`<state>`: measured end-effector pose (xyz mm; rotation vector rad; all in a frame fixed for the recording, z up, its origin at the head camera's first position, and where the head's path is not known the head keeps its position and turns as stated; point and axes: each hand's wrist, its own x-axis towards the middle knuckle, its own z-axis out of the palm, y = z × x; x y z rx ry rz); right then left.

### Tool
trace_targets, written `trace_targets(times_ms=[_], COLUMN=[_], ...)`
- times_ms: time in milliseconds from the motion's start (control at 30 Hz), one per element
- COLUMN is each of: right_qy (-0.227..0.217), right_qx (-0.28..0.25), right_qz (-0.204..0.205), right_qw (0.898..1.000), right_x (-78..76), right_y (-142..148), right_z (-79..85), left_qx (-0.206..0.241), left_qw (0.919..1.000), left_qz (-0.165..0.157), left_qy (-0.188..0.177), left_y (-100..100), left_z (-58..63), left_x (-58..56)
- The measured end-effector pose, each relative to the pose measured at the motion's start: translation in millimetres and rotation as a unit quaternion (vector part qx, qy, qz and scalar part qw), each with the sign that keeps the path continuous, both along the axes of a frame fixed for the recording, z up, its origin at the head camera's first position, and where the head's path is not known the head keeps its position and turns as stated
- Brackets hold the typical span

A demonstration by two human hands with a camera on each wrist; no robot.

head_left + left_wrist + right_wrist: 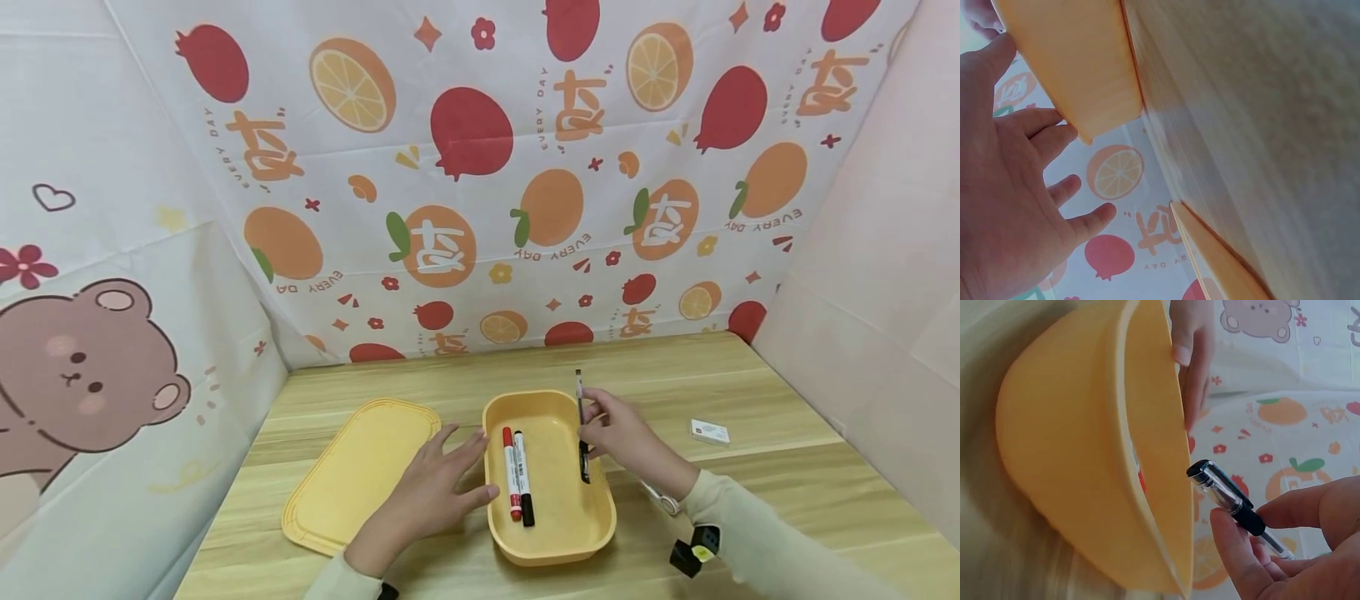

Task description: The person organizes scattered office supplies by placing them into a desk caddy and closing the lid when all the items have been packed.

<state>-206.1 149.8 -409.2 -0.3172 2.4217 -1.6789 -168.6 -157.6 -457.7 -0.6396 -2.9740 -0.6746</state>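
My right hand [617, 429] pinches a black-capped gel pen [1229, 495] between thumb and fingers, over the right side of a yellow plastic box [551, 546]. In the head view the pen stands nearly upright with its cap end toward me. Inside the box a red marker [512, 475] and a black marker [523, 479] lie side by side near the left wall. My left hand [438, 483] is at the box's left rim, fingers spread, thumb and fingertips right at the edge. The left wrist view shows that hand [1016, 169] beside the box's outer wall [1079, 62].
A flat yellow lid [363, 475] lies on the wooden table left of the box. To the right is a small white box [709, 431]. A white-handled item [663, 500] is partly hidden under the right forearm. Printed cloth [480, 208] hangs behind the table.
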Motion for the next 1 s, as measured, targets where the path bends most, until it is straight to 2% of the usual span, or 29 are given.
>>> trace_targets(times_ms=[400, 567, 800, 1000], right_qy=[0.007, 0.009, 0.018, 0.039], right_qx=[0.078, 0.124, 0.154, 0.201], right_qz=[0.056, 0.051, 0.06, 0.071], right_qw=[0.995, 0.991, 0.986, 0.976], right_x=[-0.1, -0.4, -4.5, -10.0], right_y=[-38.9, -46.1, -53.4, -60.0], right_z=[-27.1, -34.7, -40.7, -45.9], left_qx=[-0.006, 0.001, -0.005, -0.009], left_qw=[1.0, 1.0, 1.0, 1.0], left_qz=[0.004, -0.003, -0.006, 0.0], left_qy=[-0.002, -0.002, 0.004, 0.003], left_y=[-2.2, -0.4, 1.4, 0.3], left_z=[1.5, 1.9, 1.9, 3.0], left_x=[3.7, 2.7, 2.0, 2.3])
